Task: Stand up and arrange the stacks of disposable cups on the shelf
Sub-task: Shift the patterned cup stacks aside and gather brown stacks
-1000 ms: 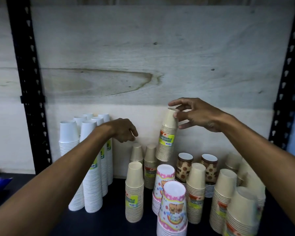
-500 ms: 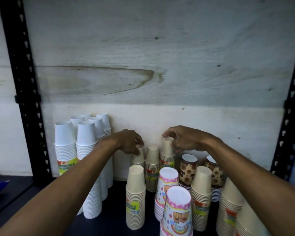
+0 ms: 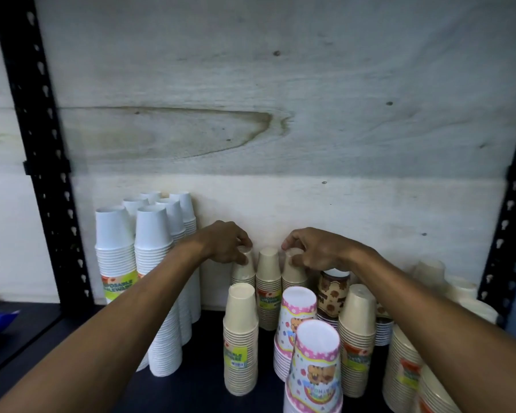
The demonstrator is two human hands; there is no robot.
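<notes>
Up against the pale wood-grain back panel (image 3: 280, 84), three tan paper cup stacks stood in a row on the dark shelf (image 3: 197, 383). Left hand (image 3: 225, 245) had its fingers curled round the top of the left tan stack (image 3: 243, 271), and the right hand (image 3: 315, 250) was pinching the top of the right tan stack (image 3: 292, 274). The middle tan stack (image 3: 268, 281) sat untouched between them, touching both. Off to the left, tall white cup stacks (image 3: 158, 278) with ridged rims and yellow-green labels. Nearer the camera, another tan stack (image 3: 240, 338), two glossy pink-rimmed cartoon stacks (image 3: 316, 368) and a brown patterned stack (image 3: 332, 293). Black perforated metal uprights (image 3: 42, 144) framed both sides.
</notes>
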